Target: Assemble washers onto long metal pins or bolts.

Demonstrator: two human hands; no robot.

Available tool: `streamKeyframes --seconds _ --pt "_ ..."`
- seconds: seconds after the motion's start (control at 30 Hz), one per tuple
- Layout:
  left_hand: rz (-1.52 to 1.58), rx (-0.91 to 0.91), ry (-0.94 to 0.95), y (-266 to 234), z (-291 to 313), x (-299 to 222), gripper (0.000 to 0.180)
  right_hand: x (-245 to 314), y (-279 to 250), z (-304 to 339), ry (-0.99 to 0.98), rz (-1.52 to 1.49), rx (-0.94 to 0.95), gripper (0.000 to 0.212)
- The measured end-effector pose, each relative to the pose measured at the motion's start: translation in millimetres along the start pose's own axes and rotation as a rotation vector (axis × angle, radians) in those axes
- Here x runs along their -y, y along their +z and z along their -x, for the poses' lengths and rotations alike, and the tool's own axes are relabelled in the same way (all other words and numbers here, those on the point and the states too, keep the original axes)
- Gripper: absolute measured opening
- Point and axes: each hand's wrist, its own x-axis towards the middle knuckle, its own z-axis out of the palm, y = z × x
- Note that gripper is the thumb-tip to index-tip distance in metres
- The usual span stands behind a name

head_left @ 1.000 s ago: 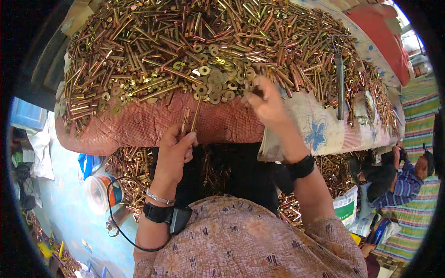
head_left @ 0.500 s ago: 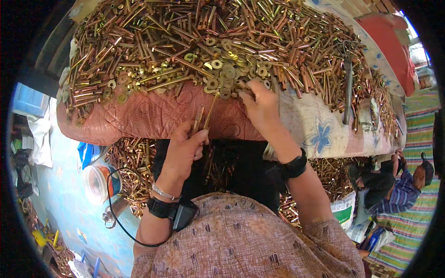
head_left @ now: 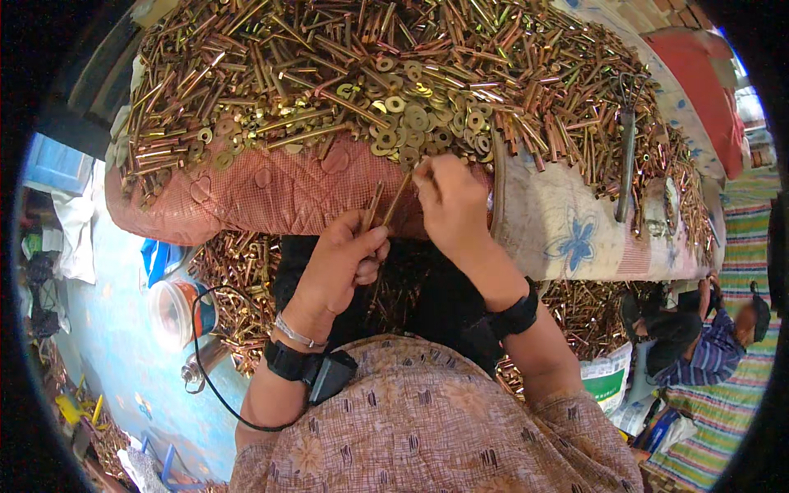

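Note:
My left hand (head_left: 341, 259) is closed round two slender metal bolts (head_left: 398, 200), which point up and away from me; their lower ends are hidden in the fingers. Close to the upper tip of the longer bolt, the fingers of my right hand (head_left: 456, 209) are pinched together. What sits in that pinch is too small to make out. Just beyond my fingertips lies a heap of flat brass-coloured washers (head_left: 417, 120), at the near side of a large pile of bolts and metal sleeves (head_left: 271, 62).
The pile rests on a red quilted pad (head_left: 271, 193) and a pale flowered cloth (head_left: 534, 226). A dark-handled tool (head_left: 626, 164) lies at right. More bolts (head_left: 238, 275) lie below. A white bucket (head_left: 174, 316) stands at left. Another person (head_left: 711, 345) sits at far right.
My right hand has drawn back from the washers to the tip of the longer bolt. My left hand, still holding the bolts, has shifted slightly right in view.

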Motion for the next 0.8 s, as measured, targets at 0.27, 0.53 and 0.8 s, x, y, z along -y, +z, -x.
streamKeyframes --seconds 0.27,0.53,0.8 --pt "-0.064 -0.028 0.028 1 -2 2 0.012 -6 -8 -11 0.363 -0.898 0.002 0.011" --pt "-0.149 0.007 0.043 3 -2 7 0.011 -21 0 -20 0.522 -1.472 0.034 0.014" --pt "-0.139 0.01 0.039 2 0 5 0.008 -27 -11 -22 0.656 -1.391 0.127 0.016"
